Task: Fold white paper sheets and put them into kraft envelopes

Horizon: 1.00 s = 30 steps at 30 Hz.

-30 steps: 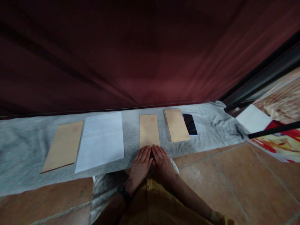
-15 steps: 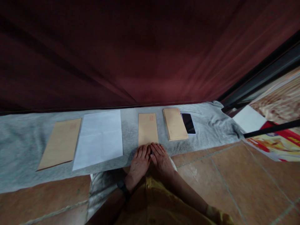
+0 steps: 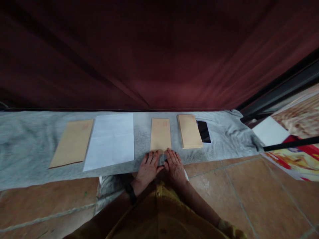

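Note:
A brown paper envelope [image 3: 160, 133] with a small red mark lies on the grey cloth in front of me. Both hands rest on its near end. My left hand [image 3: 148, 168], with a dark band at the wrist, lies flat with fingers stretched out on the left corner. On the right corner my right hand [image 3: 174, 167] is pressed flat too, fingers extended. The thumbs point toward each other. To the right sits a stack of brown envelopes [image 3: 190, 132]. White paper sheets [image 3: 109, 142] lie to the left, and beyond them another brown envelope [image 3: 72, 143].
A phone [image 3: 203, 131] lies beside the envelope stack. The grey cloth [image 3: 230, 136] covers a narrow surface, with a dark red curtain [image 3: 149, 59] hanging behind it. A dark bar [image 3: 291, 144] and a colourful printed box [image 3: 296, 161] are at the right, above the tiled floor [image 3: 224, 192].
My hands have moved apart a little along the envelope's near end, the fingers now separated in the middle. The view has shifted slightly; the other papers lie as before.

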Available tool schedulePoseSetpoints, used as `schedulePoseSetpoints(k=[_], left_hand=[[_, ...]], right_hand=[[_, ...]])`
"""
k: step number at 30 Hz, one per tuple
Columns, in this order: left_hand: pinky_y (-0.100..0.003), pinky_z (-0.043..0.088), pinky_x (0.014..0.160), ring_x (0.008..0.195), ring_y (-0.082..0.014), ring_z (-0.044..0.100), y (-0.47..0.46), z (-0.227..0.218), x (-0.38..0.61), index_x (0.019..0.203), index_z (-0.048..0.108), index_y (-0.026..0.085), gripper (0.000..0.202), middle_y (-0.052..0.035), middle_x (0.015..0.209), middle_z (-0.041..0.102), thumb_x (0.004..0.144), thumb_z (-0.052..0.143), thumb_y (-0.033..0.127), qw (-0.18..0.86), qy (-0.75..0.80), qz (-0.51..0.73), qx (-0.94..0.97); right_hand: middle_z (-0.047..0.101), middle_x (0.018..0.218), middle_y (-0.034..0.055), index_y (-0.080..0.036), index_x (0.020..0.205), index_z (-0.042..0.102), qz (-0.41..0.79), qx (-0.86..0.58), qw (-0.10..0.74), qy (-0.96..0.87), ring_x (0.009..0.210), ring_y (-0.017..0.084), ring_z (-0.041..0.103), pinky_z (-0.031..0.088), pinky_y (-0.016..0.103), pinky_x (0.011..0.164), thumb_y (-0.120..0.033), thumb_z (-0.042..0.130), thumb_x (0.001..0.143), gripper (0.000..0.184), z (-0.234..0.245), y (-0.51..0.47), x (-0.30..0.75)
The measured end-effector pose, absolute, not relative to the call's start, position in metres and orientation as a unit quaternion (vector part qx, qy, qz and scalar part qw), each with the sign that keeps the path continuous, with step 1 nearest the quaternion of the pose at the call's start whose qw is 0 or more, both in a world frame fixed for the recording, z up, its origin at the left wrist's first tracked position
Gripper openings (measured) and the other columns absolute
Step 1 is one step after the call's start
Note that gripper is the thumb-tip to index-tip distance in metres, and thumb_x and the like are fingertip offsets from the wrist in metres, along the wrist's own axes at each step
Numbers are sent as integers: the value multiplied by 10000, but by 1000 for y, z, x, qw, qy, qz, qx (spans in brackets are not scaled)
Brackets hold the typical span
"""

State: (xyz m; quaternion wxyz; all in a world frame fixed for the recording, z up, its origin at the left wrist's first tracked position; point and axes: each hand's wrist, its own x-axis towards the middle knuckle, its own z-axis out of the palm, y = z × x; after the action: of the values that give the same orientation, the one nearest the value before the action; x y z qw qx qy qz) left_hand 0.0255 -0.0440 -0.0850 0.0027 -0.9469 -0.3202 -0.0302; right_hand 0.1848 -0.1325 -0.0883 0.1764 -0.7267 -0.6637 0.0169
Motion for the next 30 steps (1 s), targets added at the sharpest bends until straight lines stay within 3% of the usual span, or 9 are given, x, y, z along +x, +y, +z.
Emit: schedulePoseSetpoints(k=[15,21,26,30], left_hand=[[-485,341,1189,1421,-332,471,-43,-86,15,1543,417,87,706,-219,1505,535,973,532,488,-8,-345,-41,-938],[-520,331,1186,1420,-340,452,-44,-86,18,1594,319,121,723,-214,1489,543,963,537,398,0,-341,-25,-940],[-526,346,1157,1348,-351,489,-46,-79,29,1588,342,131,696,-197,1379,607,943,543,296,16,-339,-19,-941],[-540,381,1115,1293,-368,514,-47,-77,33,1584,349,125,690,-204,1342,611,947,545,306,38,-335,-10,-941]], right_hand=[[453,1575,180,-95,1551,389,7,-745,193,-639,1496,267,363,335,519,1218,-249,372,1057,518,-89,-140,187],[443,1583,173,-118,1564,378,16,-723,163,-671,1498,267,361,322,531,1224,-273,447,1037,553,-87,-131,177],[481,1558,166,-117,1560,389,20,-718,165,-676,1490,274,377,308,531,1227,-273,425,1049,536,-89,-126,171],[493,1551,157,-106,1545,409,7,-730,167,-663,1465,280,415,301,521,1226,-261,403,1060,509,-89,-129,172]])
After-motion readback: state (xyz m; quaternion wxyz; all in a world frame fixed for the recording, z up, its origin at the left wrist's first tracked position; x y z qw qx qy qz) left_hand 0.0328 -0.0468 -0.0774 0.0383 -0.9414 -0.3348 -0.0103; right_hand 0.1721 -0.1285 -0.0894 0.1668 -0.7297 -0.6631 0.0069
